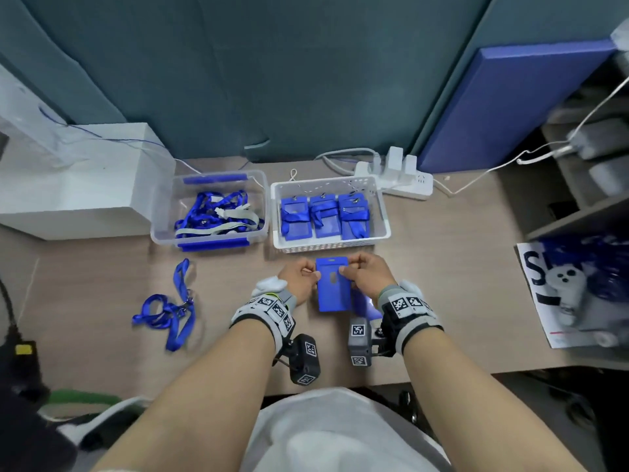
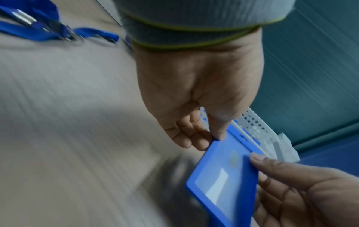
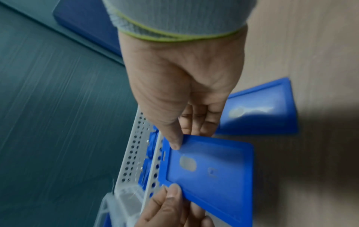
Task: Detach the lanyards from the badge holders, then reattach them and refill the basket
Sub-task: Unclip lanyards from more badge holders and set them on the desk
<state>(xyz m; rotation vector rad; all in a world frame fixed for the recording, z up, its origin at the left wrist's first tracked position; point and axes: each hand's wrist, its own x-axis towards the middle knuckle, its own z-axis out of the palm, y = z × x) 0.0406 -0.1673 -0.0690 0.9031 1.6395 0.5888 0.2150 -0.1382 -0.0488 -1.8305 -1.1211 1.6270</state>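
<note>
A blue badge holder (image 1: 334, 287) with no lanyard on it is held just in front of the white basket (image 1: 381, 212). My left hand (image 1: 301, 279) pinches its top left corner and my right hand (image 1: 366, 275) pinches its top right corner. In the left wrist view the left thumb presses the blue badge holder (image 2: 223, 173); in the right wrist view the right thumb rests on the blue badge holder (image 3: 211, 173). A second bare holder (image 3: 260, 110) lies on the desk under my right wrist. A loose blue lanyard (image 1: 170, 311) lies at the left.
The white basket contains three holders wrapped in lanyards (image 1: 323, 216). A clear bin (image 1: 160, 212) of blue and grey lanyards stands left of it. A white box (image 1: 85, 185), a power strip (image 1: 401, 180) and a printed sheet (image 1: 544, 301) border the desk.
</note>
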